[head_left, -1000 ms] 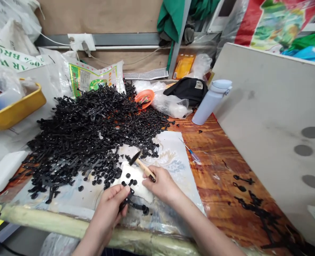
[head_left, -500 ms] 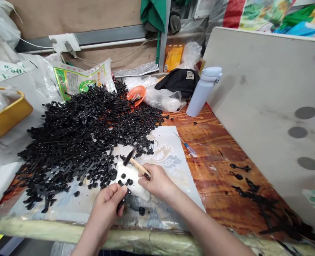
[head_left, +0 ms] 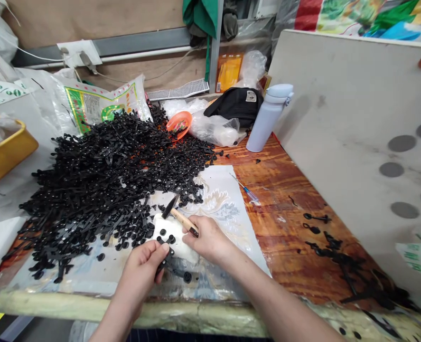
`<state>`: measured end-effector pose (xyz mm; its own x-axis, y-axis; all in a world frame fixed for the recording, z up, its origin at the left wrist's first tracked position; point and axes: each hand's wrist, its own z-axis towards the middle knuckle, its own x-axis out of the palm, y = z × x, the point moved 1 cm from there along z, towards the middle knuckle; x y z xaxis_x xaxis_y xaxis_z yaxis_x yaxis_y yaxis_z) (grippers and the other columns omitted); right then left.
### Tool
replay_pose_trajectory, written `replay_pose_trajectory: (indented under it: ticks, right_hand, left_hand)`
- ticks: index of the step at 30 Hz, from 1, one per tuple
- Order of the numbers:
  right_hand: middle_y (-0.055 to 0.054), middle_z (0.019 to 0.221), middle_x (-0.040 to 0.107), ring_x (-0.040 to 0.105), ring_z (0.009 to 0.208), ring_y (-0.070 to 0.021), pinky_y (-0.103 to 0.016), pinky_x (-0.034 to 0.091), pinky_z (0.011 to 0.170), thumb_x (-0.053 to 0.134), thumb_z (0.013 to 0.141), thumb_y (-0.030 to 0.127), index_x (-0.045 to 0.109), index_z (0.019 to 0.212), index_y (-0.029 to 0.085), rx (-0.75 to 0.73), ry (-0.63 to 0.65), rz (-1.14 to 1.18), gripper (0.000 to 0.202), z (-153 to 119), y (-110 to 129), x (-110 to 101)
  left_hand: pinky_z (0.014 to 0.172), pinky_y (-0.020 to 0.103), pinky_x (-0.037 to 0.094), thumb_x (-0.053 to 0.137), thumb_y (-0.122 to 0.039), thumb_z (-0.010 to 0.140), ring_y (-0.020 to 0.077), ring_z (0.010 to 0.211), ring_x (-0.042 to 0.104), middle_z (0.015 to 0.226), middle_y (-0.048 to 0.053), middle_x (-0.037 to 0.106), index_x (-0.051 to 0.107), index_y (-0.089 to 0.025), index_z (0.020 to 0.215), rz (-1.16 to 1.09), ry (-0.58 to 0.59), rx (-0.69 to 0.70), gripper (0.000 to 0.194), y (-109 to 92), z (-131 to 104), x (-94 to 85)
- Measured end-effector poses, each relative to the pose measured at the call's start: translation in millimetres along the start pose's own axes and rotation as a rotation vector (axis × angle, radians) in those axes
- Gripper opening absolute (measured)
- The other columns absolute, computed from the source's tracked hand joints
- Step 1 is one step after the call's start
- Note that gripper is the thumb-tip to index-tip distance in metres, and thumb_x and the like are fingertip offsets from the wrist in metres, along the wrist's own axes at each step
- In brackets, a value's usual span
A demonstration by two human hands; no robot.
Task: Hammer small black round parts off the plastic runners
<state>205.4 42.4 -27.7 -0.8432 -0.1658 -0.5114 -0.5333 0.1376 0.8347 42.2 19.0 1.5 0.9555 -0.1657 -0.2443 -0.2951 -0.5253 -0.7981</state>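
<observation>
Between the thumb and fingers of my left hand [head_left: 146, 263] is a small black rubber part [head_left: 167, 258], partly hidden by the fingers. My right hand [head_left: 208, 239] is closed round the wooden handle of a small hammer [head_left: 182, 220], whose dark head points away to the left. Under both hands lies a white block [head_left: 187, 252] with several small black round pieces [head_left: 163, 232] on it. Just right of my left hand, another black part with a round end [head_left: 187, 277] rests on the clear sheet.
A large heap of black rubber parts [head_left: 107, 166] covers the table's left and back. An orange dish [head_left: 179, 124], a light blue bottle [head_left: 269, 118] and a black bag [head_left: 235, 107] stand behind. On the right are a screwdriver [head_left: 247, 190], black scraps [head_left: 352, 261] and a grey panel [head_left: 338, 104].
The whole view has shifted slightly, so everything sits a little further left and up. Both hands keep their grips, with the hammer still over the white block.
</observation>
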Motion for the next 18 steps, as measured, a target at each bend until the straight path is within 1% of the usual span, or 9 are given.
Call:
replay_pose_trajectory:
  ticks: [3, 7, 10, 13, 15, 17, 18]
  right_hand:
    - [0.002, 0.062, 0.057, 0.050, 0.055, -0.0125, -0.021, 0.034, 0.051, 0.058, 0.067, 0.016, 0.065, 0.077, 0.020, -0.004, 0.003, 0.003, 0.012, -0.7, -0.8, -0.5]
    - [0.003, 0.061, 0.056, 0.050, 0.055, -0.0125, -0.021, 0.034, 0.052, 0.058, 0.067, 0.016, 0.065, 0.077, 0.019, -0.009, -0.005, -0.004, 0.012, -0.5, -2.9, 1.3]
    - [0.002, 0.062, 0.057, 0.051, 0.057, -0.0126, -0.021, 0.034, 0.054, 0.059, 0.068, 0.015, 0.065, 0.077, 0.018, -0.019, -0.010, -0.013, 0.011, 0.3, -3.3, 2.6]
    - [0.001, 0.066, 0.059, 0.052, 0.061, -0.0136, -0.022, 0.035, 0.055, 0.062, 0.073, 0.021, 0.065, 0.078, 0.018, -0.036, -0.011, -0.027, 0.007, -4.6, 4.4, -3.4]
    - [0.000, 0.070, 0.061, 0.054, 0.065, -0.0144, -0.023, 0.038, 0.058, 0.056, 0.084, 0.030, 0.065, 0.088, 0.019, -0.095, -0.029, -0.014, 0.015, -14.2, 15.3, -13.1]
    - [0.000, 0.076, 0.065, 0.058, 0.069, -0.0147, -0.024, 0.042, 0.062, 0.040, 0.094, 0.032, 0.063, 0.108, 0.023, -0.197, -0.056, 0.017, 0.028, -27.9, 26.6, -24.4]
    - [-0.001, 0.081, 0.067, 0.061, 0.072, -0.0151, -0.025, 0.045, 0.066, 0.034, 0.097, 0.031, 0.058, 0.119, 0.026, -0.250, -0.065, 0.024, 0.033, -35.2, 30.3, -29.2]
  left_hand:
    - [0.040, 0.018, 0.007, 0.061, -0.050, 0.069, 0.0057, 0.037, 0.026, 0.036, -0.008, 0.035, 0.036, -0.021, 0.053, 0.002, 0.002, 0.004, 0.041, 2.2, 1.3, -1.5]
    - [0.041, 0.018, 0.014, 0.062, -0.051, 0.068, 0.0048, 0.037, 0.027, 0.039, -0.010, 0.034, 0.036, -0.021, 0.053, -0.018, 0.018, 0.029, 0.043, 6.9, 4.9, -3.6]
    - [0.042, 0.018, 0.017, 0.061, -0.051, 0.069, 0.0054, 0.037, 0.026, 0.037, -0.010, 0.035, 0.036, -0.021, 0.052, 0.007, 0.025, 0.060, 0.043, 9.7, 8.1, -4.5]
    - [0.042, 0.019, 0.018, 0.060, -0.050, 0.071, 0.0065, 0.037, 0.026, 0.036, -0.009, 0.038, 0.037, -0.021, 0.051, 0.037, 0.023, 0.067, 0.042, 11.7, 10.1, -4.6]
    - [0.041, 0.019, 0.018, 0.059, -0.050, 0.072, 0.0068, 0.037, 0.026, 0.036, -0.009, 0.037, 0.037, -0.021, 0.052, 0.051, 0.016, 0.069, 0.041, 12.7, 10.3, -4.1]
    - [0.041, 0.020, 0.017, 0.058, -0.051, 0.072, 0.0069, 0.036, 0.026, 0.036, -0.009, 0.035, 0.037, -0.022, 0.052, 0.048, 0.005, 0.076, 0.041, 13.8, 9.9, -3.3]
    - [0.041, 0.020, 0.017, 0.058, -0.051, 0.071, 0.0070, 0.036, 0.026, 0.036, -0.010, 0.035, 0.036, -0.022, 0.051, 0.039, 0.000, 0.079, 0.042, 14.6, 9.7, -2.9]
